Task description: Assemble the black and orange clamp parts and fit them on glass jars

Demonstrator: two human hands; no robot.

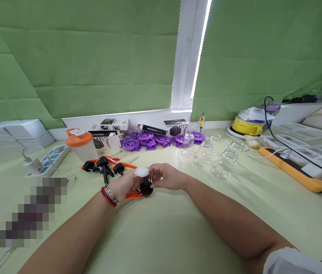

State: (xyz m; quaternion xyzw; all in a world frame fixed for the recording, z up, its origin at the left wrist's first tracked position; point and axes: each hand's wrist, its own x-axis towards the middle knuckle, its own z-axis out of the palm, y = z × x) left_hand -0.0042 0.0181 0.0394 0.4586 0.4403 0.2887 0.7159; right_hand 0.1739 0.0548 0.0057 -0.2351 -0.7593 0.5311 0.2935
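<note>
In the head view both hands meet at the middle of the table around a black part with a round, cap-like base (146,188) and a short stem. My left hand (123,186) is closed around its left side, with some fingers hidden. My right hand (168,176) pinches it from the right with bent fingers. A rounded white piece (141,172) shows above the stem; whether it belongs to the part or covers my left thumb, I cannot tell. Beneath the hands lie an orange piece (134,195) and a thin metal rod (124,206). Similar black capped parts (103,161) lie behind my left hand.
An orange-lidded shaker bottle (81,146) stands back left, beside a power strip (51,160). Purple plastic pieces (146,140) and small boxes (112,140) line the wall. Several clear glass vessels (222,167) stand to the right, then an orange-yellow bar (294,171) and a yellow pot (246,126).
</note>
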